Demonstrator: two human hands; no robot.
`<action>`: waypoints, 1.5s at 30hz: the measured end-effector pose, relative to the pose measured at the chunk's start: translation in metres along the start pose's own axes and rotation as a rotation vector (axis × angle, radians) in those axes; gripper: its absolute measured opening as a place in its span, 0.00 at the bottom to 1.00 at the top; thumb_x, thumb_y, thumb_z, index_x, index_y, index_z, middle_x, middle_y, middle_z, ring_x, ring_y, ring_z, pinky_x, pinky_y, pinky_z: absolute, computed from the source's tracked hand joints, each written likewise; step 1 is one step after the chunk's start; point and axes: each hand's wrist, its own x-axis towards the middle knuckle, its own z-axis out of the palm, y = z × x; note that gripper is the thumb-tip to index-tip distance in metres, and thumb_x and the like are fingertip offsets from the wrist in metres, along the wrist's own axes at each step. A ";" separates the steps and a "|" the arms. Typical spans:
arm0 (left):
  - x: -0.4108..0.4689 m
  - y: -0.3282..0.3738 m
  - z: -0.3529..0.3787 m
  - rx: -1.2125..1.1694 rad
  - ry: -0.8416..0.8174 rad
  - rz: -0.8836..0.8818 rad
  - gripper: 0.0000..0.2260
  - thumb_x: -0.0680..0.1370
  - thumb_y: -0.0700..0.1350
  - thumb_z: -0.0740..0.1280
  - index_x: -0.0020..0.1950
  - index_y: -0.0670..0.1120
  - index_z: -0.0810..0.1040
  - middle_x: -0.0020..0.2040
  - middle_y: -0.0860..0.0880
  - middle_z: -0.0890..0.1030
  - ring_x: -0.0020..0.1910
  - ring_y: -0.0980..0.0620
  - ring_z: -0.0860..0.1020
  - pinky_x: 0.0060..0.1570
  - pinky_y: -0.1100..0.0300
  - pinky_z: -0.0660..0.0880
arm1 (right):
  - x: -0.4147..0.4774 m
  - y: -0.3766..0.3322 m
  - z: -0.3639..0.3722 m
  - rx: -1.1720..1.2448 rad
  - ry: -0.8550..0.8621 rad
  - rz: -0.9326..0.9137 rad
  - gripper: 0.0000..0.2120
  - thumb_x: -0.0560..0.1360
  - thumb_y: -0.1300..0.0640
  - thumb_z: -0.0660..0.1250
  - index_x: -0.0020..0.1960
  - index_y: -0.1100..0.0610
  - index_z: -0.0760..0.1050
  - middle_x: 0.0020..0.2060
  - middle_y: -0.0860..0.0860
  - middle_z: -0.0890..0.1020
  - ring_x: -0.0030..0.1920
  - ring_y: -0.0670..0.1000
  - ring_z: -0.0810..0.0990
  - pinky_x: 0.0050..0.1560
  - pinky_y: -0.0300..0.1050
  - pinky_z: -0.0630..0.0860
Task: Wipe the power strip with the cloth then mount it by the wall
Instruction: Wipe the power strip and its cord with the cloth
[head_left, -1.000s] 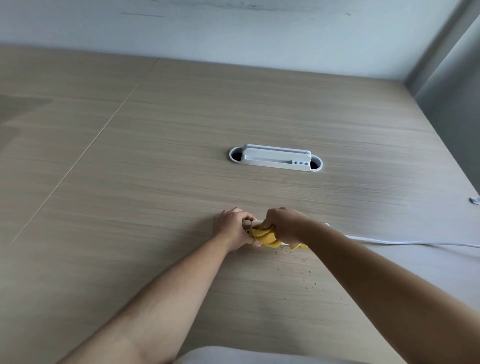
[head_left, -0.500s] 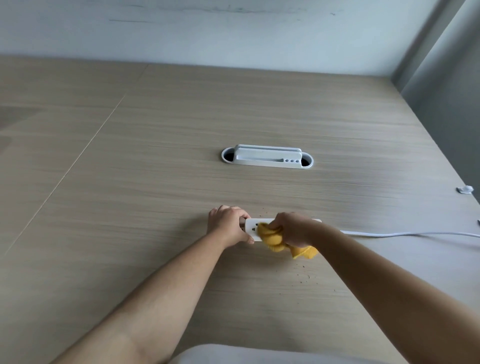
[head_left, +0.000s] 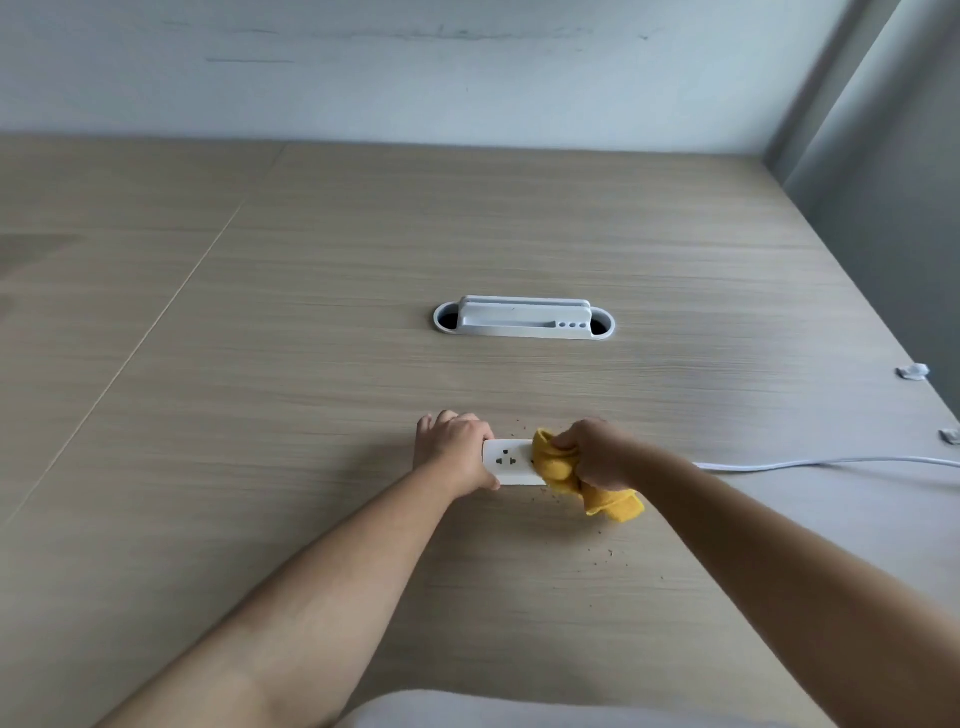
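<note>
A white power strip (head_left: 509, 462) lies flat on the wooden desk (head_left: 311, 415), one socket showing. My left hand (head_left: 457, 452) grips its left end and holds it down. My right hand (head_left: 597, 454) is closed on a crumpled yellow cloth (head_left: 566, 470) pressed onto the strip's middle; the cloth and hand hide the strip's right part. The white cable (head_left: 831, 461) runs off to the right edge.
A white cable grommet cover (head_left: 524, 318) is set into the desk further back. The pale wall (head_left: 467, 78) stands behind the desk. Two small white clips (head_left: 912, 371) lie at the right edge. Dark crumbs (head_left: 608, 551) are scattered near the cloth.
My right hand has slid the cloth rightward along the strip, uncovering the left socket. My left hand has stayed on the strip's left end.
</note>
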 end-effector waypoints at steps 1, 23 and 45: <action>0.000 0.002 0.002 0.006 0.001 0.025 0.27 0.62 0.57 0.76 0.59 0.57 0.75 0.62 0.55 0.76 0.64 0.50 0.69 0.66 0.51 0.59 | 0.001 0.000 -0.001 0.024 -0.003 0.001 0.24 0.69 0.66 0.58 0.61 0.49 0.75 0.51 0.54 0.78 0.47 0.55 0.75 0.46 0.48 0.74; 0.002 0.014 0.004 -0.164 0.012 0.022 0.27 0.60 0.55 0.79 0.58 0.56 0.78 0.56 0.56 0.81 0.57 0.52 0.75 0.59 0.55 0.61 | -0.008 0.009 0.014 0.067 0.277 0.000 0.13 0.70 0.60 0.65 0.52 0.49 0.80 0.50 0.49 0.78 0.45 0.54 0.80 0.43 0.49 0.79; 0.003 0.015 -0.001 -0.155 0.002 -0.013 0.27 0.60 0.56 0.78 0.57 0.58 0.78 0.55 0.56 0.81 0.57 0.52 0.76 0.56 0.55 0.66 | -0.008 0.004 0.033 0.124 0.387 0.019 0.09 0.73 0.58 0.64 0.52 0.56 0.78 0.51 0.56 0.76 0.48 0.60 0.78 0.43 0.48 0.74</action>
